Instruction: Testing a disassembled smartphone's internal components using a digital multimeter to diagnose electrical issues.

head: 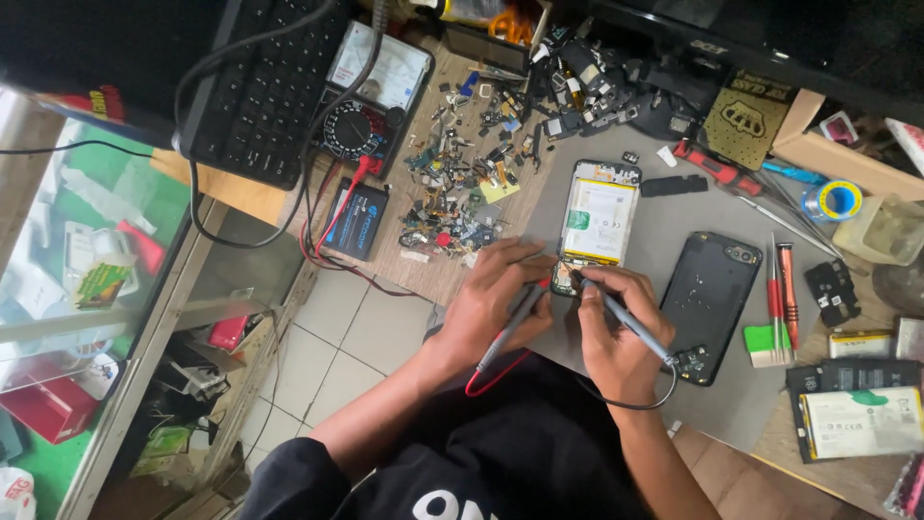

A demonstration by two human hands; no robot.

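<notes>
On the grey mat point(674, 217) that covers the middle of the counter point(452, 279), an opened phone point(599, 217) lies face down with its back removed, its pale battery showing. Both hands work at the near end of this phone. The left hand point(496, 299) is closed around a red-tipped test probe point(515, 323), fingers curled tight on the shaft, with the tip touching the bottom edge of the phone; a red lead point(496, 376) loops back from it toward the person's lap. The right hand point(611, 332) is likewise clamped on a grey probe point(630, 323), held like a pen, its tip set on the same lower part of the phone just beside the other probe's tip, and a black lead point(647, 400) curves away from its rear end.

Right of the phone, well clear of the hands, a dark back cover point(710, 294) lies flat on the mat. Further right sit two slim screwdrivers point(782, 289) with a green and white pad point(767, 345) at their near ends. Far left on the counter, an analogue multimeter point(371, 91) rests beside a black keyboard point(255, 91), with a small dark battery pack point(358, 220) nearer. Between the multimeter and the phone spreads a heap of loose small parts point(467, 183). At the near right edge lie spare batteries point(857, 414).
</notes>
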